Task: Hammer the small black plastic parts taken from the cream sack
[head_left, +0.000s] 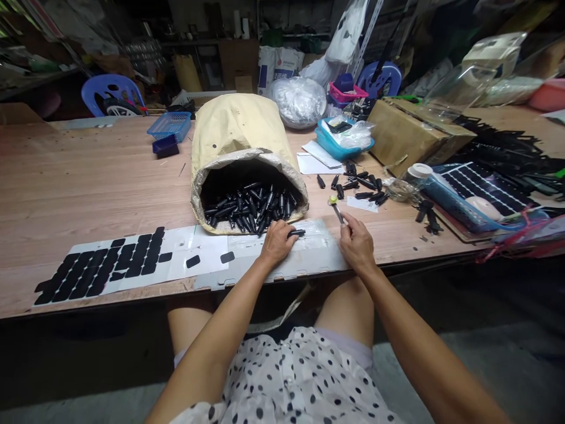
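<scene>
My left hand (276,242) rests on a grey board (247,262) at the table's front edge, its fingers closed around a small black tapered piece (296,233). Just right of it, my right hand (356,241) grips a small hammer-like tool with a metal shaft and a yellow-green head (333,201), head pointing up and away. Directly in front, a cream sack (242,123) lies on its side, its mouth facing me. Inside is a heap of similar black pieces (251,206). More loose black pieces (353,184) lie beyond my right hand.
On the left, flat black rounded pads (88,271) cover white sheets. A blue basket (170,125) and a dark blue tray (165,146) stand farther back. To the right are a turquoise basin (335,150), a cardboard box (415,132) and a blue basket holding a striped panel (481,188).
</scene>
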A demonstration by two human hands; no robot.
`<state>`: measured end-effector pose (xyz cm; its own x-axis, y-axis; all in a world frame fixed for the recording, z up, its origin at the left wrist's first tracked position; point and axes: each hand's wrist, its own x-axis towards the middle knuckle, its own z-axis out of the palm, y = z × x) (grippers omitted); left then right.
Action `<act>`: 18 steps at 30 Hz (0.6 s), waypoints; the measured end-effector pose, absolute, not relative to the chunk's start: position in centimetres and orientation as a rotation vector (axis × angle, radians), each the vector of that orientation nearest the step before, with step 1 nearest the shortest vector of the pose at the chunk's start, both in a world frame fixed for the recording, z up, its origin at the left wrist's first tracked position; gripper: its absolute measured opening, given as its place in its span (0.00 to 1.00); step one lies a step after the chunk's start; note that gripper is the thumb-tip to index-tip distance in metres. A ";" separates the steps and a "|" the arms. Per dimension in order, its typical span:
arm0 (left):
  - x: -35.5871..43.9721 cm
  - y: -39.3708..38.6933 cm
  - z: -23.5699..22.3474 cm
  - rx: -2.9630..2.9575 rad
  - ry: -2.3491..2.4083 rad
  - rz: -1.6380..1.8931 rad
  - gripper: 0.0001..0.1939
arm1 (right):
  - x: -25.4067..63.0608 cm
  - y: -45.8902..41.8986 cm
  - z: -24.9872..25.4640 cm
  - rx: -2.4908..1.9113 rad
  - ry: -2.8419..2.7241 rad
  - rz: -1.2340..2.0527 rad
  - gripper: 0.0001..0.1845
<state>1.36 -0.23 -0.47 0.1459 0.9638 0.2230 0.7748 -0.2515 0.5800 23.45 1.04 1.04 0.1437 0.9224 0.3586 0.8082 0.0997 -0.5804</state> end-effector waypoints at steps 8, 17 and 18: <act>1.3 -0.1 -0.2 1.980 1.680 0.824 0.07 | 21.1 -4.2 1.1 -1.363 -1.734 0.482 0.20; 1.8 0.0 0.1 1.892 1.725 0.841 0.07 | 20.2 -5.1 0.1 -1.370 -1.818 0.410 0.21; 1.8 0.0 0.1 1.883 1.728 0.830 0.07 | 20.2 -5.1 -0.2 -1.378 -1.831 0.404 0.21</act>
